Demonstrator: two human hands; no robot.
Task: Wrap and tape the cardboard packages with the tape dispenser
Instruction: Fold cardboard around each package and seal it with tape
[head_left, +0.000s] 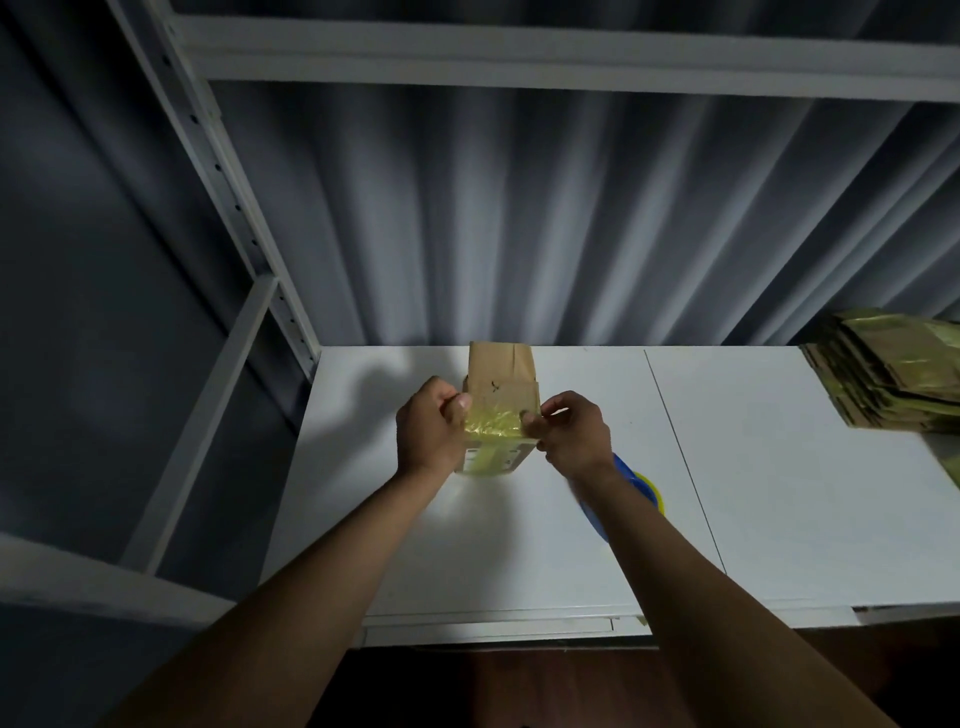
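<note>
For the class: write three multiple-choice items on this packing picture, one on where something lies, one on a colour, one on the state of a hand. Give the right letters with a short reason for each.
1. Where is the stack of taped packages?
A. at the table's far right edge
B. under the table
C. in the left hand

2. What colour is the tape across the cardboard package?
A. red
B. yellow
C. black

3. What is the left hand doing?
A. lying flat on the table
B. hanging idle
C. gripping the package's left side

Answers:
1 A: the stack sits at the right edge of the white table.
2 B: the glossy band stretched across the package is yellow.
3 C: its fingers curl round the package's edge, while the right hand pinches the tape opposite.
</note>
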